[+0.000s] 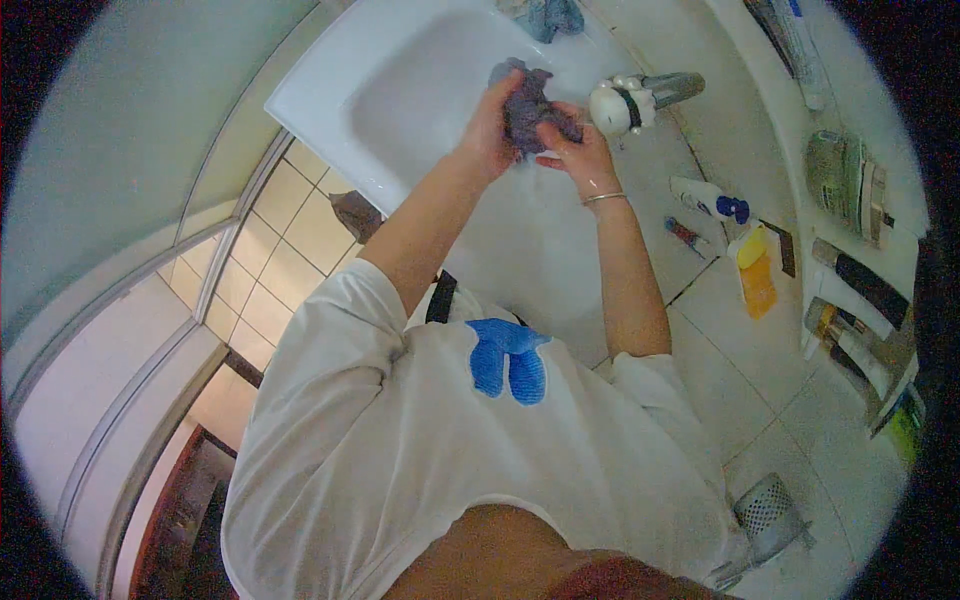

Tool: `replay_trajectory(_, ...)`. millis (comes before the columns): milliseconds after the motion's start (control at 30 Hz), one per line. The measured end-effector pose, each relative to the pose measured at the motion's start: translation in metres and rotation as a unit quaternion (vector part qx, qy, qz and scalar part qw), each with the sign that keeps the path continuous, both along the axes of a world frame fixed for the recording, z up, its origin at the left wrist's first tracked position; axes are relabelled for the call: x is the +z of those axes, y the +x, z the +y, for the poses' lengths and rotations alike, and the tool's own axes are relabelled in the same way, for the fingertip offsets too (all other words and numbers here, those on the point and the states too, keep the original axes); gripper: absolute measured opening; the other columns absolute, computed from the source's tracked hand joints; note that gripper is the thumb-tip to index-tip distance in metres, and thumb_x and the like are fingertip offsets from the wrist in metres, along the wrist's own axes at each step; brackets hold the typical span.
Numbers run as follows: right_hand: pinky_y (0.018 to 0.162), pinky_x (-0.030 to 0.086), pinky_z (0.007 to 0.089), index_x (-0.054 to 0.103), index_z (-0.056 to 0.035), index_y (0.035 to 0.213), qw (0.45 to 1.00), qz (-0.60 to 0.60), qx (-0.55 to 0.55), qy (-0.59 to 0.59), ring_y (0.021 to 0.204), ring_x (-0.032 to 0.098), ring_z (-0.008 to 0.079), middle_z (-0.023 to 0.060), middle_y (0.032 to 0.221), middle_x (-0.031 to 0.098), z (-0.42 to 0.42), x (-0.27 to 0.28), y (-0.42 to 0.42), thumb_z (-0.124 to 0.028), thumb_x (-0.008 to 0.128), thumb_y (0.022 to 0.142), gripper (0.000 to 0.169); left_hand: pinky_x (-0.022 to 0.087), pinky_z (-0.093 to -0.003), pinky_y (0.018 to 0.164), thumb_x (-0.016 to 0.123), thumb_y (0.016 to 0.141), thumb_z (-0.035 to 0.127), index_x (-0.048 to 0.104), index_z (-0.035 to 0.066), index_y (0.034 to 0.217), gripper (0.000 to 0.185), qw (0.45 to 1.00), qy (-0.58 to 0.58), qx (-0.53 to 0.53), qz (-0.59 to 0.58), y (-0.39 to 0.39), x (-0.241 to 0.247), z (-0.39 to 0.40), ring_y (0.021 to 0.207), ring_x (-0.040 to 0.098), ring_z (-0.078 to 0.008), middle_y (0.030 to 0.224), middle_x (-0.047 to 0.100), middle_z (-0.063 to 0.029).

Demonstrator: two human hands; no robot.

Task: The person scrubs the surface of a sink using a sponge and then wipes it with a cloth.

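Note:
Both my hands hold a wet-looking dark grey cloth (529, 112) above the white sink (322, 97). My left hand (491, 139) grips the cloth's left side, with the thumb along its upper part. The fingers of my right hand (585, 154) pinch its lower right end; a thin bangle (604, 197) circles that wrist. Just right of the cloth stands the tap (611, 109), pale and rounded with a black band, its metal lever (679, 88) pointing right. A second, blue-grey cloth (555, 19) lies bunched on the sink's far rim.
A white bottle with a blue cap (709, 199), a small tube (684, 232) and a yellow-orange item (756, 274) are at the tiled wall on the right. Wall shelves (855, 300) hold brushes and toiletries. Down at the lower right is a perforated metal holder (765, 510). Glass panels (127, 150) stand left.

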State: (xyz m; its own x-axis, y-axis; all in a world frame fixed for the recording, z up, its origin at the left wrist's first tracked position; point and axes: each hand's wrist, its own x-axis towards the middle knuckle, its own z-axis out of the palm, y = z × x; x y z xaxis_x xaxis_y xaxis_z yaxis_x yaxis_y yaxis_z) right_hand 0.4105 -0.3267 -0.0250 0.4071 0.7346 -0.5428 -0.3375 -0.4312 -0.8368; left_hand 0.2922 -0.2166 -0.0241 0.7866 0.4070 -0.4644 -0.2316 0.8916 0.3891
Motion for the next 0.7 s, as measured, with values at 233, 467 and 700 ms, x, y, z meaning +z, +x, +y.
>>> replay_trajectory(233,0.074,0.053,0.0339,0.058,-0.0038,0.090,0.900,-0.420,0.051,0.108,0.085,0.062,0.0224,0.0070,0.102,0.060,-0.014,0.028,-0.050,-0.002,0.070,0.076,0.019,0.052,-0.0453,0.088,0.050,0.093,0.045,0.059,0.005,0.112,0.046,0.994,-0.019,0.089,0.064,0.005,-0.080,0.018,0.097,0.063,-0.0285,0.104,0.065,-0.0122)
replay_trajectory(467,0.080,0.047,0.0461,0.063,-0.0102,0.087,0.820,-0.563,-0.091,-0.044,0.090,0.060,0.0369,0.0135,0.095,0.065,0.036,0.032,-0.049,-0.027,0.070,0.078,0.021,0.055,-0.0413,0.076,0.051,0.096,0.027,0.050,0.010,0.111,0.023,0.996,-0.005,0.087,0.019,0.018,-0.083,-0.036,0.092,0.062,-0.0233,0.100,0.060,-0.0076)
replay_trajectory(700,0.075,0.047,0.0421,0.059,-0.0091,0.079,0.749,-0.626,-0.047,0.213,0.081,0.057,0.0335,0.0096,0.079,0.057,0.037,0.021,-0.062,-0.020,0.070,0.078,0.016,0.053,-0.0446,0.076,0.052,0.096,0.031,0.053,0.009,0.109,0.026,0.988,0.145,0.035,0.047,0.013,-0.051,-0.016,0.089,0.060,-0.0274,0.102,0.059,-0.0099)
